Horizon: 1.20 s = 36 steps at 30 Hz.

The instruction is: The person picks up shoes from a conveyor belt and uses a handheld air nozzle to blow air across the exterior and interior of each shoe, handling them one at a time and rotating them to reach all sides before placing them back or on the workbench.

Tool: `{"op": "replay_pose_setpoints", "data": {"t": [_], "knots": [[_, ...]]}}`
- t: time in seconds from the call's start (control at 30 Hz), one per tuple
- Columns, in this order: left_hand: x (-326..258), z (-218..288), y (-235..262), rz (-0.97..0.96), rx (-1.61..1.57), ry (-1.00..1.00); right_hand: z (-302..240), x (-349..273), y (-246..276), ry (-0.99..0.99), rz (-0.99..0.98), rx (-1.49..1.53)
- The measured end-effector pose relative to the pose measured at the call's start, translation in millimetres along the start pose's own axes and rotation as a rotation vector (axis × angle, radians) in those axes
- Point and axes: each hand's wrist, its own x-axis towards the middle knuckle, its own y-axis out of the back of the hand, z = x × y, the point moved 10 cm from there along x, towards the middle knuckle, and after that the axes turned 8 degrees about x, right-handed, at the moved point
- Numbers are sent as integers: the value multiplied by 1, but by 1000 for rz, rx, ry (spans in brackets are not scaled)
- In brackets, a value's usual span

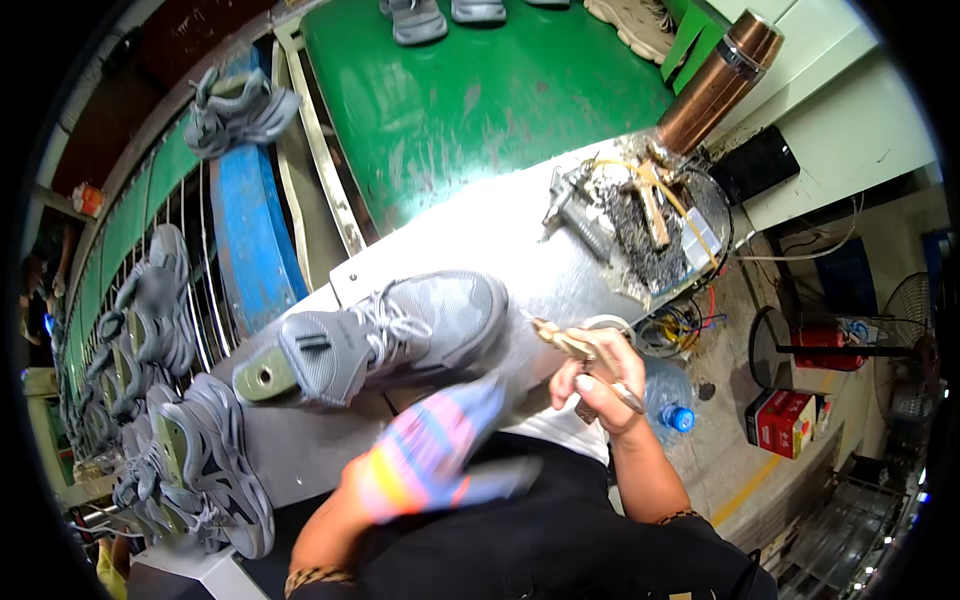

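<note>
A grey lace-up sneaker [420,315] lies on the metal bench in front of me, with a green shoe last [265,378] sticking out of its opening. My left hand [435,450], in a striped, many-coloured glove, is just below the shoe; motion smears its fingers, and whether it touches the shoe is unclear. To the right of the toe, my bare right hand [605,380] is closed around a brass-coloured metal tool [565,342] with a narrow tip pointing toward the shoe. The tool's exact kind cannot be made out.
More grey sneakers [215,460] on lasts crowd the rack at left. Beyond the bench [480,225] is a green surface [480,100] with shoes. A bolt-like metal piece [580,225], dark debris and a copper-coloured flask [720,80] stand at right. A water bottle [665,395] is beside my right arm.
</note>
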Motion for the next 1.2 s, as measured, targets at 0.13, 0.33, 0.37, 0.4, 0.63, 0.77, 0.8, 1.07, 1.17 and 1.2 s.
{"op": "replay_pose_setpoints", "data": {"t": [0.13, 0.33, 0.37, 0.4, 0.63, 0.77, 0.8, 1.07, 1.17, 1.2], "knots": [[-111, -87, 135, 319, 11, 197, -19, 19, 37, 147, 90, 11], [-89, -109, 107, 154, -14, 635, -15, 38, 45, 177, 91, 30], [-76, -93, 106, 91, 236, 587, -15, 36, 50, 219, 70, 73], [-63, -86, 105, 192, 275, 607, -15, 34, 53, 255, 41, 107], [253, -127, 52, 246, 597, 6, -33, 35, 47, 361, -13, -135], [503, -159, -27, 275, 498, 380, -38, 21, 56, 400, 41, -134], [519, -153, -39, 265, 436, 372, -41, 12, 62, 399, 101, -207], [211, -137, 21, 430, 261, 282, -40, 20, 59, 469, 114, -201], [-130, -87, 81, 1057, 531, 707, -30, 9, 67, 485, 126, -113], [-254, -58, 92, 1367, 584, 914, -35, 18, 71, 460, 124, -99]]}}
